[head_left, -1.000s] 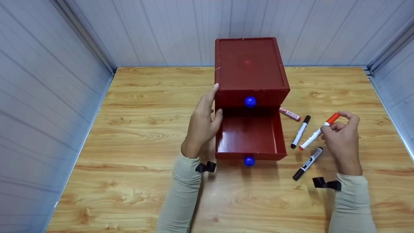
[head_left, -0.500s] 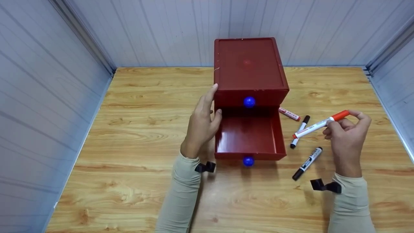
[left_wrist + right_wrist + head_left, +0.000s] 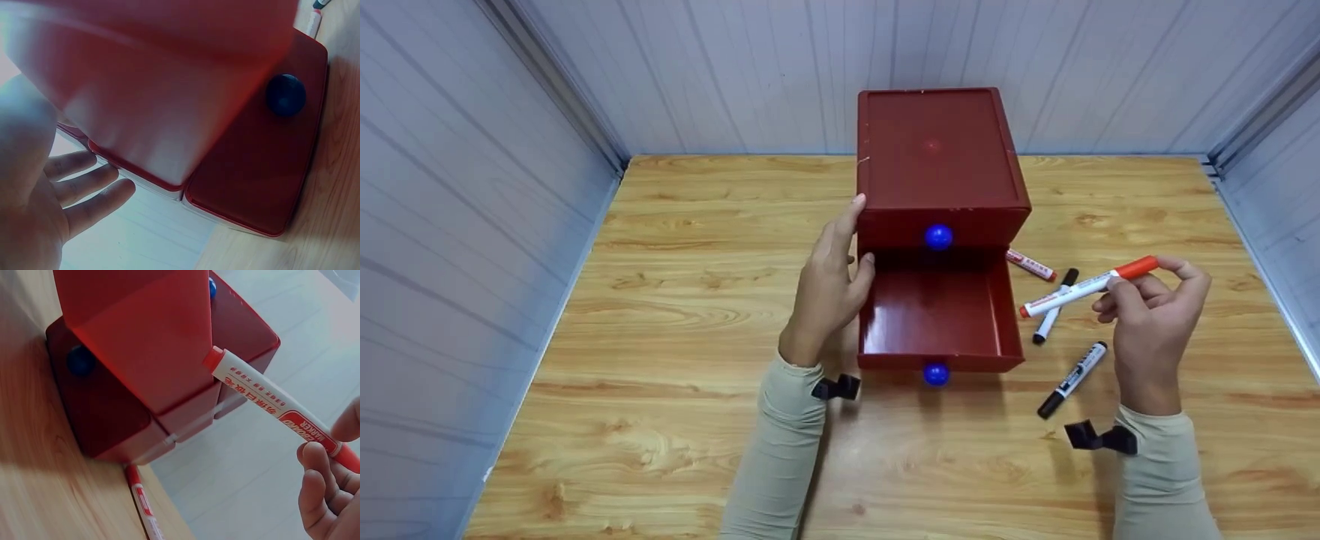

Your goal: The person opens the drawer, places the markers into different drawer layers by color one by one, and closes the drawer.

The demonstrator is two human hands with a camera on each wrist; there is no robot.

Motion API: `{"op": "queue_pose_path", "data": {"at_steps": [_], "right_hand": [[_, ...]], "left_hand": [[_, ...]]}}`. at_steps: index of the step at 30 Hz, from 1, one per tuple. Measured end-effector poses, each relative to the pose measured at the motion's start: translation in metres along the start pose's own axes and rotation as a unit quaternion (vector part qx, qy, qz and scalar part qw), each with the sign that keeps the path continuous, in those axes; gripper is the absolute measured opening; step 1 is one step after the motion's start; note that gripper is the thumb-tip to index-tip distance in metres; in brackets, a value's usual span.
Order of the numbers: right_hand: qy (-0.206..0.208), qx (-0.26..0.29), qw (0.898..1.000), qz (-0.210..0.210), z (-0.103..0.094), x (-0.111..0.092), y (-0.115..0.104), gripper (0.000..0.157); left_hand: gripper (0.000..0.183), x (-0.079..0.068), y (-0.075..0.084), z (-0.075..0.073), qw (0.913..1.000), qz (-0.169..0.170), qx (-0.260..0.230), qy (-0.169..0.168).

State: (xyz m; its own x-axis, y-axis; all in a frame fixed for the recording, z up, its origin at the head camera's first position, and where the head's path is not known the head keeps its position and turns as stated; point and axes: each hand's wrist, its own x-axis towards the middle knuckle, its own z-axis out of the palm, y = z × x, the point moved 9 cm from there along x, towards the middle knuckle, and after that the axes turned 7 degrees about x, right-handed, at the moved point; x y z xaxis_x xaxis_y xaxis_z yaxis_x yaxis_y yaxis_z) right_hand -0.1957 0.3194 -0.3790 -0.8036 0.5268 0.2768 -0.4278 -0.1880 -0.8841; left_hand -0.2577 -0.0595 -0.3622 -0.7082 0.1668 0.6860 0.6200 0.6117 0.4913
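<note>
My right hand pinches a white marker with a red cap above the table, its tail end pointing left close to the pulled-out drawer. In the right wrist view, thumb and fingers hold this marker near its cap. The dark red drawer cabinet has blue knobs. Its pulled-out drawer has a bare floor. My left hand rests along the cabinet's left side, fingers extended and thumb by the drawer's edge. Outstretched fingers of the left hand also show in the left wrist view.
A black-capped marker lies partly under the line of the held one. Nearer the front is another black marker. A red marker lies against the cabinet's right side. A shut lower drawer sits beneath the extended one.
My right hand has raised the red-capped marker off the table, tilted it flatter and brought it left toward the drawer. The left hand stays in place.
</note>
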Motion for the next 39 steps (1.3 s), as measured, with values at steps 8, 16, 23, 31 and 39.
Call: {"op": "queue_pose_path", "data": {"at_steps": [8, 16, 23, 31, 39], "right_hand": [[0.023, -0.039, 0.999, -0.01, 0.006, -0.004, -0.006, 0.041], [0.043, -0.011, 0.999, -0.019, 0.013, -0.003, -0.009, 0.04], [0.035, 0.03, 0.999, -0.016, 0.035, -0.006, -0.011, 0.039], [0.024, 0.063, 0.998, 0.0, 0.053, -0.012, -0.008, 0.037], [-0.029, 0.031, 0.999, -0.007, 0.071, -0.025, -0.002, 0.038]], "left_hand": [[0.074, 0.0, 0.0, 0.002, 1.0, -0.001, 0.003, -0.001], [0.074, -0.001, -0.002, 0.001, 1.0, -0.003, 0.004, -0.002], [0.074, -0.002, -0.003, 0.0, 1.0, -0.004, 0.0, 0.005], [0.074, -0.002, -0.001, -0.001, 1.0, 0.002, -0.003, 0.008], [0.073, -0.001, -0.003, 0.0, 1.0, 0.001, -0.006, 0.006]]}}
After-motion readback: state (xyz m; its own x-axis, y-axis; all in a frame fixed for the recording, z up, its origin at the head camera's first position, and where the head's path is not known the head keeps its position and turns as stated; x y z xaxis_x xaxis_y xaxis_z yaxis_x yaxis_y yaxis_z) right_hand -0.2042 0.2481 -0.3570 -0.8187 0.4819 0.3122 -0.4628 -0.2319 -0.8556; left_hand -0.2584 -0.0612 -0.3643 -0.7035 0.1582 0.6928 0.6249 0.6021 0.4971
